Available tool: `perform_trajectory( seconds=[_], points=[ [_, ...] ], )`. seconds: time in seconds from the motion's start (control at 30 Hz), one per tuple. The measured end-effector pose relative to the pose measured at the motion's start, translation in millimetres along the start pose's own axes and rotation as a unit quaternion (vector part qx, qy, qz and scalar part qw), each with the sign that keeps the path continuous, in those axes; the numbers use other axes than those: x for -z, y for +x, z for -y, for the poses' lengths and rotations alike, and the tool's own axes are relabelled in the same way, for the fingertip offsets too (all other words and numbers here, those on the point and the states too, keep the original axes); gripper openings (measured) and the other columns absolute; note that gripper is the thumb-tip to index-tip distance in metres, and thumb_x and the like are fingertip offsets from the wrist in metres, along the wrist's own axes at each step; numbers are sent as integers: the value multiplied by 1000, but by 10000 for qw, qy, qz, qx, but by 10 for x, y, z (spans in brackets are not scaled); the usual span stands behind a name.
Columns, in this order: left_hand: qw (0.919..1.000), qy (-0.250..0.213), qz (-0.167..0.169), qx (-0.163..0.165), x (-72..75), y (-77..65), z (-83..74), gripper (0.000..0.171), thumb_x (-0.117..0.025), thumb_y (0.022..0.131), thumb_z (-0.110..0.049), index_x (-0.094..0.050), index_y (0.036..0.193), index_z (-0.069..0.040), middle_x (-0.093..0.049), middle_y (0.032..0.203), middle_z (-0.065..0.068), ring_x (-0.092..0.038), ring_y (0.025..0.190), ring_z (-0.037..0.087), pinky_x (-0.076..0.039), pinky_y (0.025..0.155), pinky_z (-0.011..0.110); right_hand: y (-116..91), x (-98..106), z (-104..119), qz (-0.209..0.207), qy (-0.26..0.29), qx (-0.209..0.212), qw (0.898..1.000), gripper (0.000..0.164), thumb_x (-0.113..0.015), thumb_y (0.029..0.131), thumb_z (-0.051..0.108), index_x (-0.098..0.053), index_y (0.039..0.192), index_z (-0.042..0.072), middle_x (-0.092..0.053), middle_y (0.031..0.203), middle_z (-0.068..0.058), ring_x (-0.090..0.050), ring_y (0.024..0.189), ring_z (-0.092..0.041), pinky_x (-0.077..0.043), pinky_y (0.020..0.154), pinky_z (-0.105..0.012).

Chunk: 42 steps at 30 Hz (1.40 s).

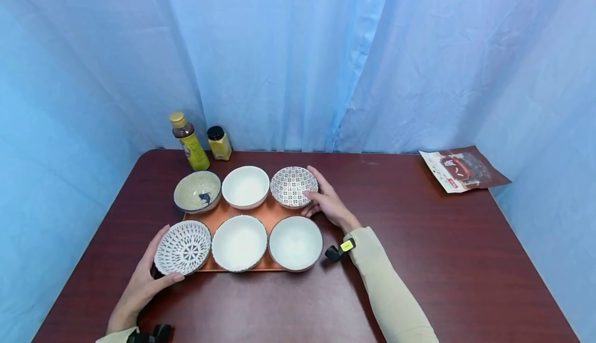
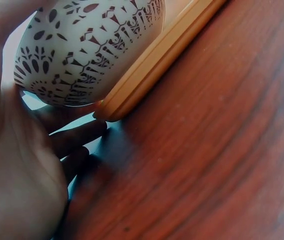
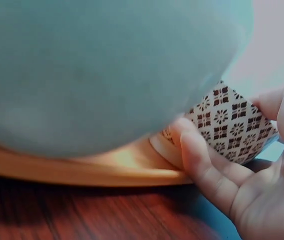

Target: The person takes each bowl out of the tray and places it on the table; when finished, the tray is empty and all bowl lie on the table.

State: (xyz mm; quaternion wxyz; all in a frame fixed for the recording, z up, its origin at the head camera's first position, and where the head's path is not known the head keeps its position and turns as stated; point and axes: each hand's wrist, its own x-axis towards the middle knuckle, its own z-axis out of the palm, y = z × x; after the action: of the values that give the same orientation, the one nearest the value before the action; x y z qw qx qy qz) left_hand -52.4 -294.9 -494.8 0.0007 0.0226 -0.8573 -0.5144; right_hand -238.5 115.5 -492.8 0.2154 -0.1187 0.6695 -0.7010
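Note:
An orange tray (image 1: 223,218) on the table carries several bowls in two rows. At its front left, my left hand (image 1: 143,276) holds a bowl with a dark dashed pattern (image 1: 182,248), thumb at the near side and fingers round the left. In the left wrist view, some fingertips lie by the tray's corner. My right hand (image 1: 329,202) grips a bowl with a dark flower-grid pattern (image 1: 291,185) at the back right, thumb at the rim and fingers lower down. In front of that hand sits a pale bowl with a dark rim (image 1: 296,243), which fills much of the right wrist view.
Two white bowls, one at the back (image 1: 246,187) and one at the front (image 1: 239,243), occupy the middle. A speckled bowl (image 1: 191,190) is back left. Behind it stand a yellow-capped bottle (image 1: 191,144) and a black-lidded jar (image 1: 219,144). A food pouch (image 1: 465,169) lies far right.

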Motion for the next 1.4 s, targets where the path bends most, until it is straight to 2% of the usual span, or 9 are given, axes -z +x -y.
perform_trajectory(
  seconds=[0.1,0.2,0.47,0.6,0.77,0.97,1.07,1.23,1.4],
  points=[
    [9999,-31,40,87,-3,1,-4,107,-78,80,-10,-11,163,-22,-20,165,15,-23,124,-23,-20,91,-2,-12,-14,-1,-108,167,-45,9998,71,-44,104,7,-12,162,34,-24,162,-22,-70,61,-17,-57,57,-32],
    [9999,-57,55,150,-1,0,-8,107,-78,81,-10,-11,163,-23,-21,164,20,-24,123,-23,-21,90,-2,-25,-32,2,-211,282,-102,9993,71,-44,104,5,-13,161,33,-23,164,-19,-70,61,-18,-56,56,-31],
    [9999,-111,44,28,-3,-2,8,106,-78,81,-8,-12,163,-22,-23,164,7,-25,125,-23,-22,91,-2,-59,-66,25,-406,393,-145,9983,74,-45,101,2,-12,162,28,-21,166,-15,-70,60,-19,-56,54,-31],
    [9999,-116,34,2,-13,-2,7,106,-78,80,-8,-13,163,-21,-24,163,1,-25,125,-23,-23,91,-2,-75,-68,50,-472,462,-138,9977,74,-45,101,1,-14,162,30,-26,164,-18,-71,60,-19,-56,54,-31],
    [9999,-128,26,12,-18,8,1,105,-78,81,-8,-13,163,-21,-24,163,1,-25,125,-23,-23,91,-2,-96,-50,150,-490,583,71,9971,75,-43,101,-2,-13,162,28,-34,158,-26,-71,59,-20,-56,54,-30],
    [9998,-180,-8,-130,-15,10,8,105,-78,80,-6,-14,162,-19,-27,159,-12,-27,126,-21,-23,92,-1,-154,18,290,-561,607,253,9963,77,-42,99,-4,-11,163,27,-36,153,-32,-71,59,-19,-56,54,-30],
    [9997,-186,-7,-157,-12,12,13,105,-77,80,-5,-14,162,-19,-27,159,-9,-27,126,-21,-23,92,-1,-184,62,327,-665,619,253,9955,76,-42,99,-4,-12,162,27,-36,154,-30,-71,59,-19,-56,54,-30],
    [9998,-130,27,115,-8,19,7,105,-77,82,-9,-12,163,-24,-23,164,-1,-24,125,-22,-22,91,-1,-228,151,348,-846,657,225,9940,77,-41,99,-5,-11,163,26,-29,160,-27,-71,58,-19,-56,55,-30],
    [9996,-99,57,246,4,0,15,105,-77,83,-10,-11,163,-27,-18,166,-3,-21,126,-24,-22,91,-1,-268,235,338,-1062,692,212,9917,77,-40,98,-6,-10,163,24,-24,162,-26,-71,56,-19,-56,54,-29]
  ],
)
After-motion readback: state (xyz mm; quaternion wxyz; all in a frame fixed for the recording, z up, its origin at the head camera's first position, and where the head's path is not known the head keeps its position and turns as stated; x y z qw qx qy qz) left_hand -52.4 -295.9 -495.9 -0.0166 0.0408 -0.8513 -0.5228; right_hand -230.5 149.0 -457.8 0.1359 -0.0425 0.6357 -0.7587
